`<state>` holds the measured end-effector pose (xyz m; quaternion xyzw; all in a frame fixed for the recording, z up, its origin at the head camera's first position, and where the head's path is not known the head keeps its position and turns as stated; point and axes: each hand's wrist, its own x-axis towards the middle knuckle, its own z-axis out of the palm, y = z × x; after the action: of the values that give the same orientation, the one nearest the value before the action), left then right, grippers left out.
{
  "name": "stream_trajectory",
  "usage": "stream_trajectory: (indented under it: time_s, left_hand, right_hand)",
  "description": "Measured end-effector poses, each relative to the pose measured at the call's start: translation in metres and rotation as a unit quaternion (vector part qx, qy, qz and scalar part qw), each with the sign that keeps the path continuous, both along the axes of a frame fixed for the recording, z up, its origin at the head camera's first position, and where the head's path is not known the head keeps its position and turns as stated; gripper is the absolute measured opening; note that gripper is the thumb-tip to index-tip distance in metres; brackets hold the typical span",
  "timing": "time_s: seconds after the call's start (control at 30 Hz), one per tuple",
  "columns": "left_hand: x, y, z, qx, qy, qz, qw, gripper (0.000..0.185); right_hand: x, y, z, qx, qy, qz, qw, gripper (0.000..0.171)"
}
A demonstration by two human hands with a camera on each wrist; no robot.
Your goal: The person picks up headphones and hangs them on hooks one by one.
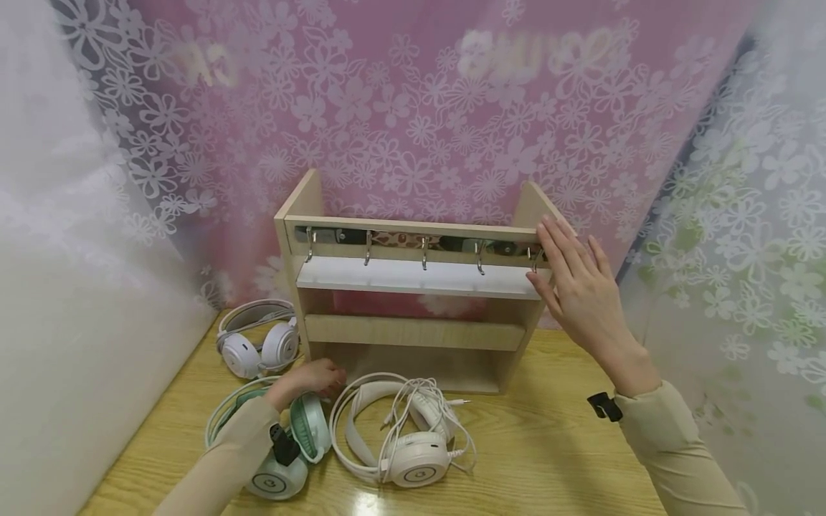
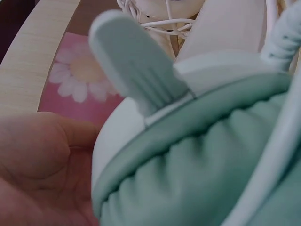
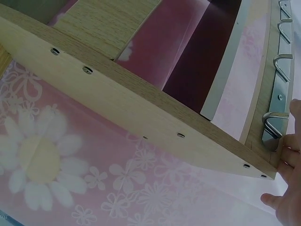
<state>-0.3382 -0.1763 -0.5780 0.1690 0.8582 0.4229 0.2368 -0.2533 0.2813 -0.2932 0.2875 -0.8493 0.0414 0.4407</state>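
Note:
A light wooden rack [image 1: 413, 333] with metal hooks [image 1: 424, 254] along its upper front stands on the table. My right hand [image 1: 577, 287] rests on its upper right corner, fingers fairly straight, thumb in front by the end hook. In the right wrist view, fingertips [image 3: 289, 153] touch the rack's end beside the last hook [image 3: 275, 123]. Low at the rack's left, my left hand [image 1: 316, 378] reaches over green-and-white headphones [image 1: 277, 476]. The left wrist view shows its palm [image 2: 42, 165] beside a green-padded ear cup [image 2: 188, 165], which hides the fingers; I cannot tell what they hold.
White headphones [image 1: 419, 459] with a bundled cable lie in front of the rack. Another white pair [image 1: 240, 355] sits left of it. The wood-grain table [image 1: 568, 444] meets a pink flowered curtain [image 1: 413, 143] behind and pale sheets on both sides.

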Motion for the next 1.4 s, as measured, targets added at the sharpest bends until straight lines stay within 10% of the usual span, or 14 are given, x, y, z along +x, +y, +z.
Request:
stream_trajectory:
  time_s: [0.13,0.3,0.43,1.0,1.4]
  left_hand:
    - [-0.003,0.002,0.0,-0.013,-0.015,-0.026,0.9995,0.044]
    - [0.046,0.022,0.073,-0.039,-0.02,0.014,0.999,0.034]
    - [0.065,0.027,0.099,-0.018,-0.004,0.03,0.9994,0.034]
    - [0.079,0.031,0.121,0.152,-0.02,0.027,0.9878,0.031]
    - [0.091,0.044,0.132,0.132,0.027,0.059,0.9891,0.027]
  right_hand:
    - [0.001,0.0,0.0,0.002,-0.01,-0.003,1.0,0.069]
    - [0.002,-0.001,0.0,0.001,-0.019,-0.004,1.0,0.069]
    - [0.002,-0.002,0.0,0.001,-0.021,-0.004,1.0,0.069]
    - [0.002,-0.001,0.002,-0.003,-0.024,-0.005,1.0,0.07]
    - [0.002,-0.001,0.0,-0.004,-0.027,-0.01,1.0,0.071]
